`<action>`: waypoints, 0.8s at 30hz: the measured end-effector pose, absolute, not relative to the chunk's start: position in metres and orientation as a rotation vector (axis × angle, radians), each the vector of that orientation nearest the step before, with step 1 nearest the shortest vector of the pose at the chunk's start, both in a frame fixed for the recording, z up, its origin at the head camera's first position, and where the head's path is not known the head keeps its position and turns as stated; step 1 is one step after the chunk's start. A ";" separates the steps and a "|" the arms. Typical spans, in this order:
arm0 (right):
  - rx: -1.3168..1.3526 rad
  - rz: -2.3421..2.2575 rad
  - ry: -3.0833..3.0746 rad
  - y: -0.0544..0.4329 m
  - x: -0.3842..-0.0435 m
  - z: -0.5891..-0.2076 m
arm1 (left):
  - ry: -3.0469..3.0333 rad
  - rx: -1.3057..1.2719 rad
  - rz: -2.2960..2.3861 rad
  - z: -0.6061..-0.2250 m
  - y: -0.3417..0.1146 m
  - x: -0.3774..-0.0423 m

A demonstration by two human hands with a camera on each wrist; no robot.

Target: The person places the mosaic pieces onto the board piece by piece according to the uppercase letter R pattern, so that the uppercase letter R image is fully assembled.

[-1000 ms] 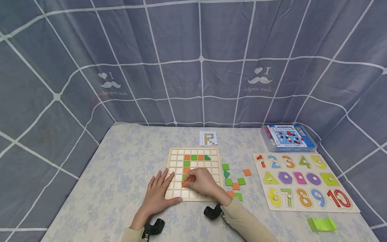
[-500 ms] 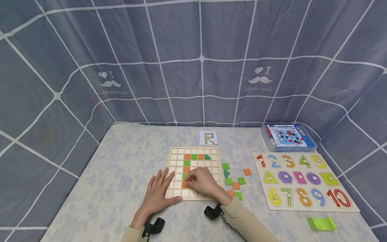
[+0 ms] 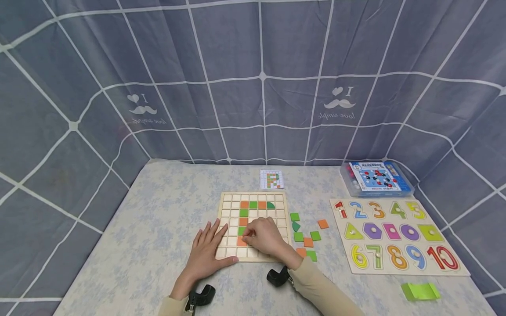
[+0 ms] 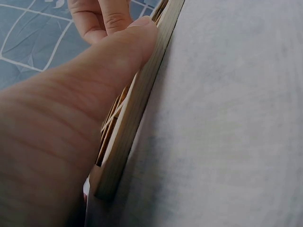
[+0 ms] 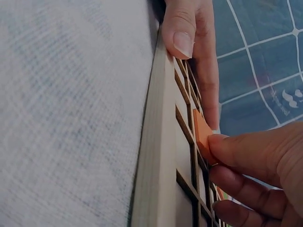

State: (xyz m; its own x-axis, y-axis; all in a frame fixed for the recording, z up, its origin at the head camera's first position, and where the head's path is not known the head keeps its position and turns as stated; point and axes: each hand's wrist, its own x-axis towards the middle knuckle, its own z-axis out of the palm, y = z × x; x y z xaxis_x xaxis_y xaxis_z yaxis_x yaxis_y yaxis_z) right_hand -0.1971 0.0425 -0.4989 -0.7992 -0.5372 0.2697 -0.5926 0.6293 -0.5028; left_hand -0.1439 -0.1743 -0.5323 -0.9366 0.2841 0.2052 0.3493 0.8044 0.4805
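My right hand (image 3: 264,237) is over the wooden grid board (image 3: 286,210), its thumb and fingers pinching the right edge of a square orange tile (image 5: 202,135). In the right wrist view this tile leans slightly in its cell, near the board's front. Above it in the same column are green and orange tiles, and the top row ends with a dark green quarter-round tile (image 3: 270,205). My left hand (image 3: 207,254) lies with fingers spread across the board's left side, and its thumb (image 4: 137,40) rests along the front rim.
Several loose green and orange tiles (image 3: 315,236) lie right of the board. A printed pattern card (image 3: 272,179) is behind it. Farther right are a number puzzle board (image 3: 399,237), a plastic box (image 3: 377,180) and a bright green block (image 3: 421,292).
The orange tile shows more fully in its cell than a second ago, as my right fingertips have shifted slightly right. My left hand has stayed in place.
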 end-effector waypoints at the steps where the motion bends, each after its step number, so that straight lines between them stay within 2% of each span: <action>1: 0.955 0.893 -2.750 0.042 -0.197 -0.499 | -2.865 -0.506 -0.799 -0.532 -0.174 -0.144; 24: 1.038 0.968 -2.753 0.048 -0.199 -0.502 | -2.862 -0.511 -0.801 -0.535 -0.175 -0.145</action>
